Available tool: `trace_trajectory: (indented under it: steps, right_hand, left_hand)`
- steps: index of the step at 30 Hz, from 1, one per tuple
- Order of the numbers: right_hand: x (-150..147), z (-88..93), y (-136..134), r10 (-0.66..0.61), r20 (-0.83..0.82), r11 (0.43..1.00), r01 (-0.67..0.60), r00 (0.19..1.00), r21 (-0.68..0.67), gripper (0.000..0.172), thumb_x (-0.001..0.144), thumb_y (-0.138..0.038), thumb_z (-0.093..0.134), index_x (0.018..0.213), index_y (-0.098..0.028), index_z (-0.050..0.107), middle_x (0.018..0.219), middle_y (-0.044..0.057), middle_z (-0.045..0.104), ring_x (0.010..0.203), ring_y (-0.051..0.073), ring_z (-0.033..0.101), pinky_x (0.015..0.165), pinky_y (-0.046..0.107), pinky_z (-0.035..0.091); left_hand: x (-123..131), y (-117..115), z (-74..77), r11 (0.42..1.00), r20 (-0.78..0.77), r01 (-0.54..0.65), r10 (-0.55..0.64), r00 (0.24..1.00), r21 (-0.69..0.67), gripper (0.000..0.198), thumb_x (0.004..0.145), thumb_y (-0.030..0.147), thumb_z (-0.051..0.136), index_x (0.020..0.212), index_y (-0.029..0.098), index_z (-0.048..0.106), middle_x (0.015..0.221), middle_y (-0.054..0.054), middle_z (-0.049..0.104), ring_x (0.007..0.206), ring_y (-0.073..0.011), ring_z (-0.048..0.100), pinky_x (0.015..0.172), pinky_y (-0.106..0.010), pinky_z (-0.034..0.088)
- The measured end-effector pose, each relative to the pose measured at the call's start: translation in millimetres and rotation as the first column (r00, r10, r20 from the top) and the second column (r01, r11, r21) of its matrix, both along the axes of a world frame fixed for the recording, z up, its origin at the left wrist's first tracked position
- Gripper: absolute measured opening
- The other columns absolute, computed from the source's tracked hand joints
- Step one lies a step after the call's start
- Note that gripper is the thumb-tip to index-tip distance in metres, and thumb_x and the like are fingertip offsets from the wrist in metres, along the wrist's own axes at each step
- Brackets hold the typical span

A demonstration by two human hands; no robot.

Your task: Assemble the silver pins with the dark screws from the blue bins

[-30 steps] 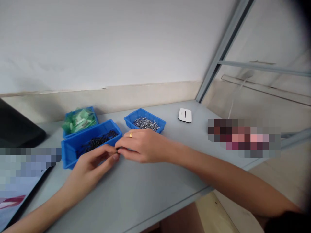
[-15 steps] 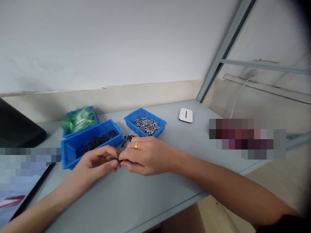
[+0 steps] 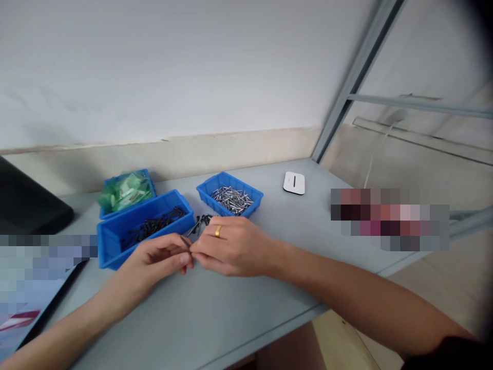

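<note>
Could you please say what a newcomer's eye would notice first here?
Probably the left hand and right hand, fingertips together at a small dark piece over the grey table, with a gold ring on the right. Then three blue bins: one of thin dark pieces beside the left hand, one of silver pieces beyond the right hand, one of green packaging farther back left.

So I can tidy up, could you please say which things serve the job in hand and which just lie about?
Apparently in use:
held dark piece
black pieces
silver pieces
loose pieces

Apparently lying about:
white box
black object
green packets (uncertain)
</note>
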State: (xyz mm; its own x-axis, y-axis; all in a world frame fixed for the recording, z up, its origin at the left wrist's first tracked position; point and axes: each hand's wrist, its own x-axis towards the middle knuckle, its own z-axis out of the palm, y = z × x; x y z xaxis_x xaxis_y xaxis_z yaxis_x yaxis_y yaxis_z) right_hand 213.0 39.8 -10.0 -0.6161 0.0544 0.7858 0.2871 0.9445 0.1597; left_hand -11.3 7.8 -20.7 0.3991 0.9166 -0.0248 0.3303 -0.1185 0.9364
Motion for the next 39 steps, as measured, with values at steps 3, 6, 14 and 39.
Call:
trace_trajectory:
  steps: [3,6,14,39]
  right_hand:
    - [0,-1.7,0,-0.004,0.039,1.0,0.005,0.999,-0.016,0.024,0.099,-0.023,0.048,0.079,-0.017,0.059,0.071,-0.002,0.06,0.066,0.01,0.049,0.072,0.023,0.041]
    - [1,-3.2,-1,-0.005,0.074,0.999,0.008,0.997,-0.035,0.024,0.099,-0.024,0.046,0.08,-0.017,0.058,0.073,-0.002,0.06,0.068,0.01,0.05,0.073,0.024,0.041]
    - [3,-1.4,1,0.03,0.127,0.996,-0.018,0.991,-0.092,0.026,0.099,-0.021,0.043,0.081,-0.017,0.061,0.075,-0.001,0.063,0.068,0.011,0.051,0.071,0.024,0.042]
    - [8,2.7,3,-0.079,0.322,0.985,0.123,0.944,-0.118,0.031,0.105,-0.031,0.034,0.097,-0.016,0.06,0.09,0.004,0.065,0.083,0.014,0.057,0.077,0.028,0.042]
  left_hand:
    - [0,-1,1.8,1.0,-0.036,-0.003,0.004,0.999,0.02,0.029,0.088,0.045,0.064,0.073,0.02,0.069,0.072,-0.002,0.067,0.071,-0.0167,0.06,0.066,-0.026,0.048]
    - [1,-2,3.6,0.999,-0.063,-0.011,0.013,0.998,0.038,0.028,0.088,0.044,0.063,0.073,0.021,0.069,0.071,-0.001,0.067,0.07,-0.0167,0.06,0.065,-0.026,0.048]
    - [6,-3,9.3,0.999,-0.07,0.011,-0.009,0.998,0.033,0.027,0.089,0.041,0.062,0.074,0.02,0.068,0.068,-0.001,0.064,0.066,-0.0149,0.059,0.062,-0.023,0.047]
    - [8,-3,16.5,0.997,-0.127,0.001,0.009,0.992,0.075,0.02,0.086,0.036,0.059,0.077,0.021,0.068,0.069,-0.001,0.068,0.065,-0.0172,0.062,0.063,-0.026,0.051]
